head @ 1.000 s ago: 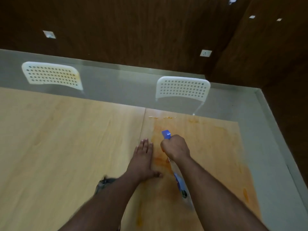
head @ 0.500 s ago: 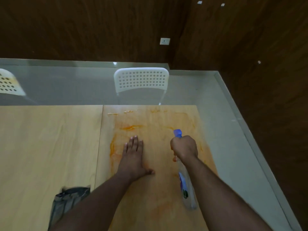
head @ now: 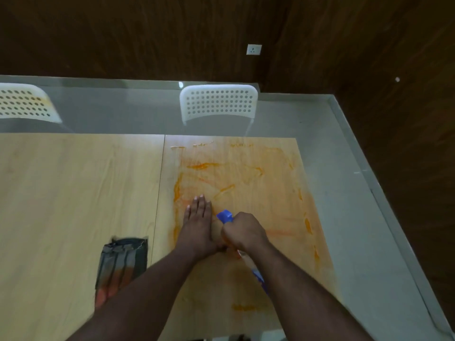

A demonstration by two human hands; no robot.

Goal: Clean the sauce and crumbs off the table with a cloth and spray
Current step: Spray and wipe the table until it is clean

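Bench (head: pixel 73 188): 2 pale wood-grain panels are butted along a seam running away from the viewer, left of centre.

Sauce (head: pixel 236 193): orange smears and streaks are spread over most of the right panel, heaviest along its left side near the seam, with thicker lines toward the far edge and patches by the right and near edges. Small pale crumbs (head: pixel 202 145) are seen along the far edge of that panel.

Left hand (head: pixel 198 225): it is laid flat, palm down, on the smeared panel, fingers straight and together, pointing away. Its grip is released; nothing is held.

Right hand (head: pixel 242 232): it is placed just beside the left hand, nearly touching it. Its grip is clenched round the neck of the spray bottle (head: pixel 256 271).

Spray bottle: the blue nozzle projects from the fist toward the far left, above the bench; the clear body with a blue label is trailed back under the right forearm.

Cloth (head: pixel 123 262): grey, folded, with an orange-stained near end, it is laid on the left panel just left of the seam, partly covered by the left forearm, touched by neither hand.

Chairs: 2 white perforated backs are seen beyond the far edge, 1 (head: pixel 219 103) opposite the right panel, 1 (head: pixel 24 103) at far left.

Wall socket (head: pixel 253 49): white, it is mounted on the dark wood wall.
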